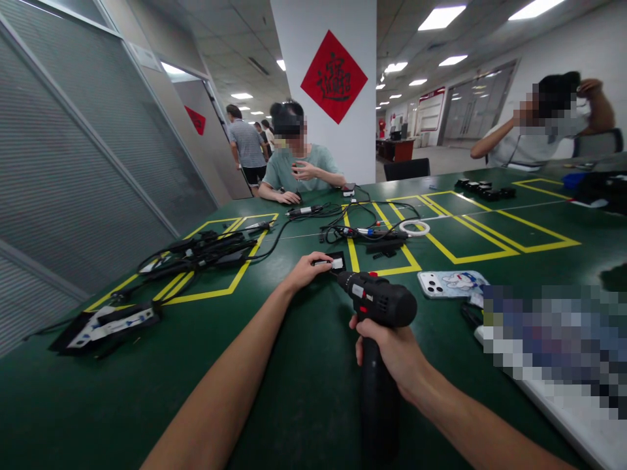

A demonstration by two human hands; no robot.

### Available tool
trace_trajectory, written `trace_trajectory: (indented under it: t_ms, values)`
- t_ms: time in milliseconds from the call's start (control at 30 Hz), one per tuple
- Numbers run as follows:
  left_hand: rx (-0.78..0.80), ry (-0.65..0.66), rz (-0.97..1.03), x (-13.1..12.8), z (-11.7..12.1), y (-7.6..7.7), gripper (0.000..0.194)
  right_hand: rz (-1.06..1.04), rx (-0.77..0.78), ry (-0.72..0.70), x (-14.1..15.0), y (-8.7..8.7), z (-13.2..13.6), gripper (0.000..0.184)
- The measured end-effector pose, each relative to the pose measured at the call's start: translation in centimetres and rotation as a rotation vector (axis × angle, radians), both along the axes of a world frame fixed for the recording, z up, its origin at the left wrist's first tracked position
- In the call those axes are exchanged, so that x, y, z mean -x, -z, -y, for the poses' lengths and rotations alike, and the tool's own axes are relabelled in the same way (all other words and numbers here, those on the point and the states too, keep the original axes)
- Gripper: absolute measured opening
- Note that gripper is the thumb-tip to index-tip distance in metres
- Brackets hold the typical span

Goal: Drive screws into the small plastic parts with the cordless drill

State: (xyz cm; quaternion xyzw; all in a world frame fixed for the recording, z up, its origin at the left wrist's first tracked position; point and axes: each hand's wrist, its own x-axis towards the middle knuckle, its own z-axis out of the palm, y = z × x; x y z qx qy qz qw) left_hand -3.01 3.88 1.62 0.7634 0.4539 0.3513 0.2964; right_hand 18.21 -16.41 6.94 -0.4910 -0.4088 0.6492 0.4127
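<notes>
1. Fingers (321,257) of your left hand (304,271) curl close together, tips at the white piece (337,264); whether they pinch it or only press it doesn't show.
2. Under the white piece sits the black piece (338,255), ahead of you on the table (206,372), just right of those fingertips.
3. Your right hand (389,346) closes around the handle of the drill (379,299).
4. Its barrel runs forward and to your left, the tip by the near edge of the black piece; touching or not, you can't tell. Your left hand is nearer to that piece, its fingers close beside the tip.
5. The drill's body hides some table to the right. Black strips (385,248) lie beyond it, with a white ring (414,228) farther right.
6. Your phone (453,285) lies right of the drill. Cables (203,253) heap well to the left, across yellow tape (238,280).
7. Across the table sits a co-worker (306,163), well apart from your hands.
</notes>
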Motion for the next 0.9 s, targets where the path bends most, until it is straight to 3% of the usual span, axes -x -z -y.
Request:
trace_trajectory:
  t_ms: [900]
  values:
    - [0.014,0.001,0.006,0.13,-0.18,0.17,0.033,-0.021,-0.023,0.016,0.30,0.10,0.02,0.014]
